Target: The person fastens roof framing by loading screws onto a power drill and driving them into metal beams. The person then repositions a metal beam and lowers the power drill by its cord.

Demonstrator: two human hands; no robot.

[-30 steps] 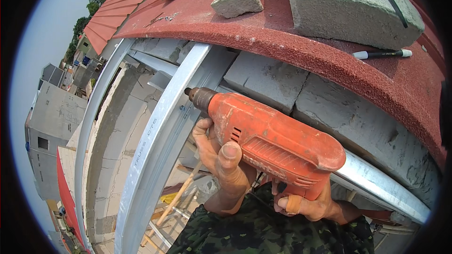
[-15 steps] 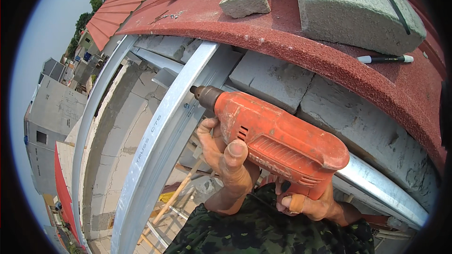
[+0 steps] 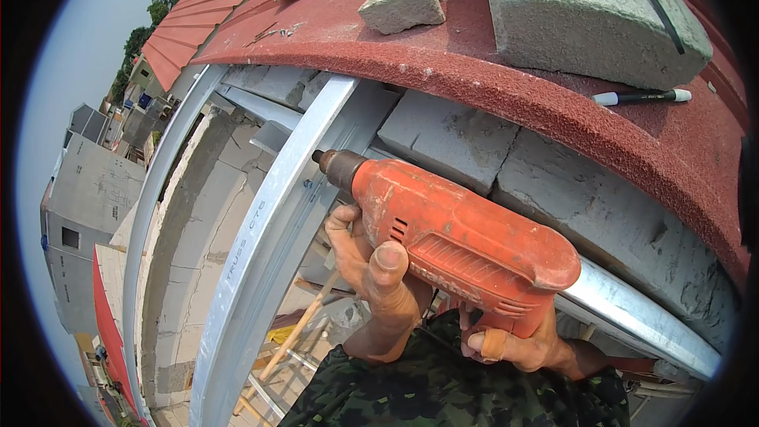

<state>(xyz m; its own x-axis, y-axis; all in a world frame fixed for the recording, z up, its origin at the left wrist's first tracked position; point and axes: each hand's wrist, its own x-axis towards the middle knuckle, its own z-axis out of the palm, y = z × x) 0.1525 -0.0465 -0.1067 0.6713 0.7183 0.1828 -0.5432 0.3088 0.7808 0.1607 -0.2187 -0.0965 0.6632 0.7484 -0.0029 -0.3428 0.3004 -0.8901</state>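
Observation:
A worn orange power drill (image 3: 466, 229) lies across the middle of the view, its dark chuck (image 3: 341, 168) pointing left at the upper web of a silver metal truss beam (image 3: 273, 182). The tip at the chuck is close to the beam; whether it touches, I cannot tell. My right hand (image 3: 526, 344) is closed round the drill's handle, with a tan bandage on one digit. Under the drill's front end my left hand (image 3: 379, 277) is cupped, fingers curled against the body and thumb up along its near side. A small screw head (image 3: 308, 183) shows on the beam below the chuck.
Above runs a red roof edge (image 3: 443, 83) bearing a concrete block (image 3: 585, 24), a broken chunk (image 3: 403, 6) and a black-and-white marker (image 3: 642, 98). Grey blocks (image 3: 585, 182) line the wall underneath. Another metal beam (image 3: 154, 198) stands left. Wooden poles (image 3: 296, 324) show far below.
The drill and both hands have shifted slightly left in view, along with a small shift of the whole scene. The grip on the drill looks the same.

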